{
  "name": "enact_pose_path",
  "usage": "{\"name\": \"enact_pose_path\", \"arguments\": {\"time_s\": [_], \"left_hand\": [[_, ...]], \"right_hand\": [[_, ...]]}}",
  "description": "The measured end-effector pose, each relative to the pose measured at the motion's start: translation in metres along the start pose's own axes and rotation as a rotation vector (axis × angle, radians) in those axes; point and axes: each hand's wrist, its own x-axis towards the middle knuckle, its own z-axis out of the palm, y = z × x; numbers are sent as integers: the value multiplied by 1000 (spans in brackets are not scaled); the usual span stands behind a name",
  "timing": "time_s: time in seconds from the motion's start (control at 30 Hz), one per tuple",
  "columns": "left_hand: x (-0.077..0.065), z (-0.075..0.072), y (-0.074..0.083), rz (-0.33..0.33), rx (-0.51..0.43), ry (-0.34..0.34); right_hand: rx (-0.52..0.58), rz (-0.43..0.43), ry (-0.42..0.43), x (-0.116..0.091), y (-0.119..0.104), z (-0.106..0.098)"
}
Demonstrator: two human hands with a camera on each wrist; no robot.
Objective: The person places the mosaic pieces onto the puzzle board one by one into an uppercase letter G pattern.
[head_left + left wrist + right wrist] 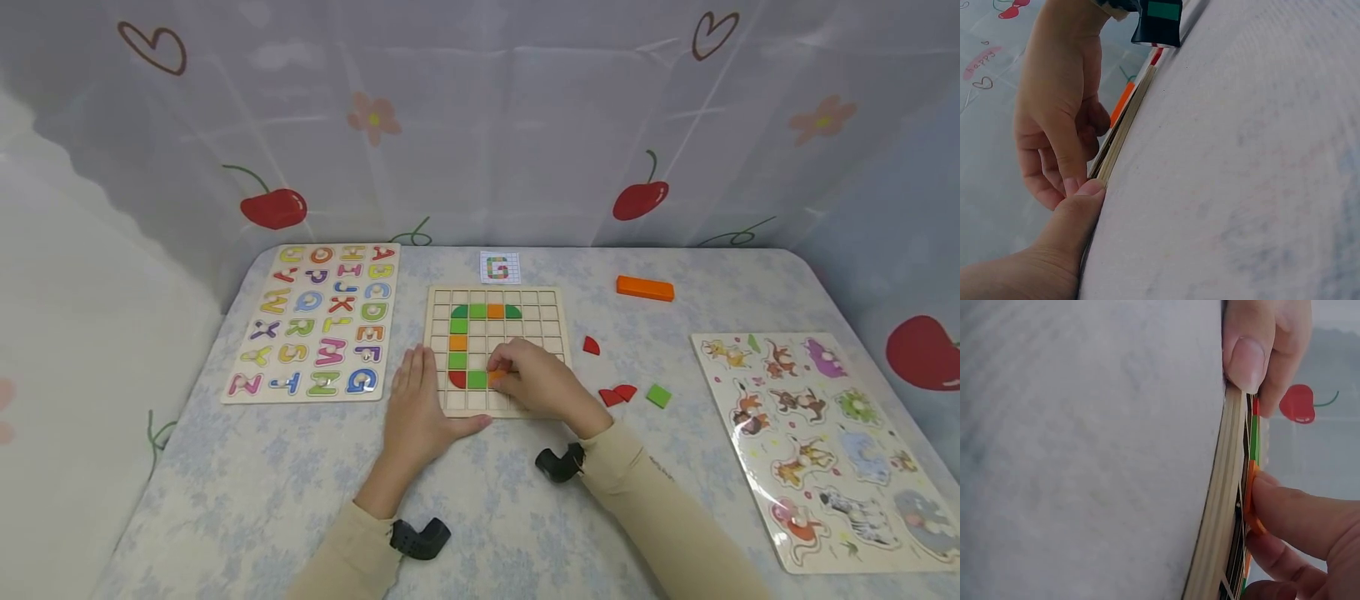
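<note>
A wooden grid board (555,333) lies mid-table, with green, orange and red pieces set along its upper row, left column and lower row. My right hand (536,379) pinches an orange square tile (1250,494) between thumb and fingers. In the right wrist view that tile sits in line with a green tile (1255,437) at the board's surface. My left hand (420,412) lies along the board's left side, fingers straight, its thumb (1075,209) against the near edge. A small pattern card (499,267) showing a G lies behind the board.
Red quarter-circle pieces (591,345) and a green square (659,396) lie right of the board. Farther back is an orange bar (645,288). An alphabet puzzle (311,329) lies left, an animal puzzle (825,450) right. A printed curtain (480,167) hangs behind the table.
</note>
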Motion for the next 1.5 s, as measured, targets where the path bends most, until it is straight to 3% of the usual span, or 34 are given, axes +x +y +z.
{"name": "enact_pose_path", "arguments": {"time_s": [0.23, 0.4, 0.57, 0.7, 0.87, 1.03, 1.27, 1.5], "left_hand": [[0, 1, -1, -7, -10, -10], [0, 1, -1, -9, -23, -4], [0, 0, -1, -2, -33, -6], [0, 0, -2, -2, -31, -13], [0, 1, -3, -3, -33, -16], [1, 2, -2, 6, -31, -9], [1, 2, -2, -1, -29, -15], [1, 1, -1, 3, -35, -10]], "right_hand": [[-42, -44, -41, -8, 3, -6], [-58, 6, -27, -14, 19, -27], [-260, 118, 71, -24, 47, -56], [-379, 185, 68, -29, 66, -70], [-387, 216, 13, -32, 76, -76], [-390, 246, 12, -32, 79, -78], [-327, 336, -13, -32, 86, -82], [-280, 287, 4, -37, 85, -83]]}}
